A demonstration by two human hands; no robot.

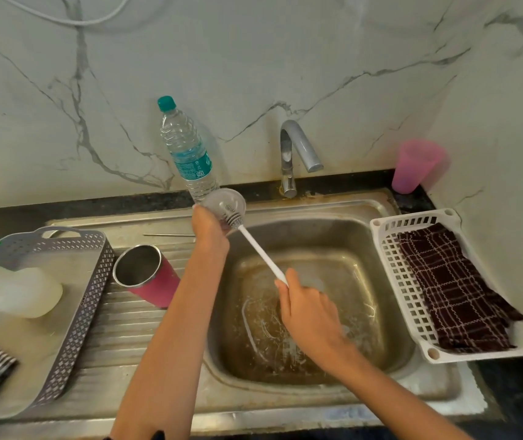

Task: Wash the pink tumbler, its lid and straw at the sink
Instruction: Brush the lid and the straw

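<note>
Head camera gave me the sink from above. I saw the left hand [207,223] raised over the basin's far-left corner, its fingers curled round the edge of the clear lid [222,201], which it held tilted. The right hand [309,308] hung over the middle of the sink [387,249], fingers wrapped round the lower end of a white-handled brush [261,252]. The handle ran up and to the left, and its bristle head lay against the lower part of the lid, just beside the left hand's fingers. The pink tumbler [149,274] sat open-mouthed on the ribbed drainboard [126,328], left of the basin and just beside the grey tray [72,328], with neither hand on it. I could not tell whether it truly leaned or only looked so through the wide lens. The metal straw [168,235] lay flat on the steel behind the tumbler, near the left wrist. A clear water bottle [187,150] with a teal cap stood at the wall behind the lid, and the tap [292,154] rose to its right. A pink plastic cup [414,165] stood in the back right corner. Right of the basin, a white basket [390,258] held a dark checked cloth [454,287], and a pale soap bottle [25,292] lay in the grey tray.
</note>
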